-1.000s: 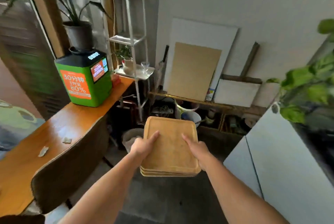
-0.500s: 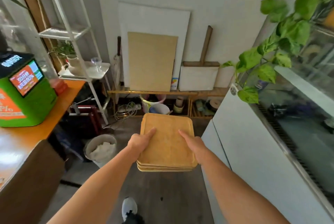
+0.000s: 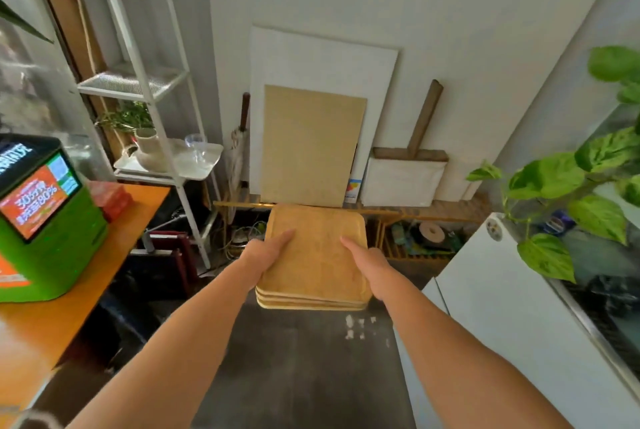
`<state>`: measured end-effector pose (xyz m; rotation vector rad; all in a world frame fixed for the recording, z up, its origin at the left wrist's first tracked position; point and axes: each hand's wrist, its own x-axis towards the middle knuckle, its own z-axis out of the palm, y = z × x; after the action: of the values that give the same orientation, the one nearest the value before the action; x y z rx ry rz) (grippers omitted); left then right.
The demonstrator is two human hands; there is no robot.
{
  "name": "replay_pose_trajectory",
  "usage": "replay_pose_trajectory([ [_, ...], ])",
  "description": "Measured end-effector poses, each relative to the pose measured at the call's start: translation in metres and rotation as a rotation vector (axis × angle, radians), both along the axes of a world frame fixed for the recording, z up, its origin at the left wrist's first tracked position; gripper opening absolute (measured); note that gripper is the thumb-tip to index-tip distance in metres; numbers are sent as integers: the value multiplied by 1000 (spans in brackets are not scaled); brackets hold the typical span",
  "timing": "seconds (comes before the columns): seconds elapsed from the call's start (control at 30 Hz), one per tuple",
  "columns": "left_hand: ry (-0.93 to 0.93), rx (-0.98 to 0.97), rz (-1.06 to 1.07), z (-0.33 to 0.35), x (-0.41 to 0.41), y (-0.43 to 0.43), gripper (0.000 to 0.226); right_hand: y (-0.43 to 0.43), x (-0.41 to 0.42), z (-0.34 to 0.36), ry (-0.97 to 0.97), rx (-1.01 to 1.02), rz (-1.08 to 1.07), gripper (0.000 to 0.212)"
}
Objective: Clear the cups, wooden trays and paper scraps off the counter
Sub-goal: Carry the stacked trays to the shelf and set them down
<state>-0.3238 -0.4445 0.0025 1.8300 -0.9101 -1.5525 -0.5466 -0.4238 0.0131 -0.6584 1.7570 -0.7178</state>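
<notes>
A stack of three wooden trays [image 3: 317, 255] is held level in front of me, over the dark floor. My left hand [image 3: 264, 257] grips its left edge with the thumb lying on top. My right hand [image 3: 367, 260] grips the right edge the same way. The orange wooden counter [image 3: 72, 310] runs along the left side; no cups or paper scraps show on the part in view.
A green kiosk box [image 3: 45, 231] stands on the counter. A white metal shelf [image 3: 152, 123] rises behind it. Boards [image 3: 311, 148] lean on the far wall above a low wooden rack [image 3: 408, 217]. A white cabinet [image 3: 519, 324] and leafy plant [image 3: 571, 193] are on the right. White scraps [image 3: 356, 326] lie on the floor.
I have walked forward and turned right with the trays; the far wall and low rack are closer. The chair and the bin have left the view.
</notes>
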Motion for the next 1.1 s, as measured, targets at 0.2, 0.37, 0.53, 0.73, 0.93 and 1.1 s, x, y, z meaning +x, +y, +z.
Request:
replay_pose_trajectory([
  [0.2, 5, -25, -19, 8, 22, -69, 102, -65, 23, 5, -11, -13, 27, 86],
  [0.37, 6, -10, 12, 8, 32, -101, 100, -107, 32, 3, -3, -4, 55, 81],
  [0.53, 1, 1, 87, 6, 44, -125, 96, -153, 45, -4, -12, -5, 150, 90],
  [0.73, -33, 22, 202, 5, 57, -178, 101, -231, 60, -14, -8, -36, 307, 85],
  [0.93, -6, 37, 291, 15, 28, -249, 98, -320, 31, -2, -15, -43, 391, 77],
  [1.1, -34, 42, 345, 18, -9, -299, 95, -386, 0, 7, 51, -42, 435, 83],
])
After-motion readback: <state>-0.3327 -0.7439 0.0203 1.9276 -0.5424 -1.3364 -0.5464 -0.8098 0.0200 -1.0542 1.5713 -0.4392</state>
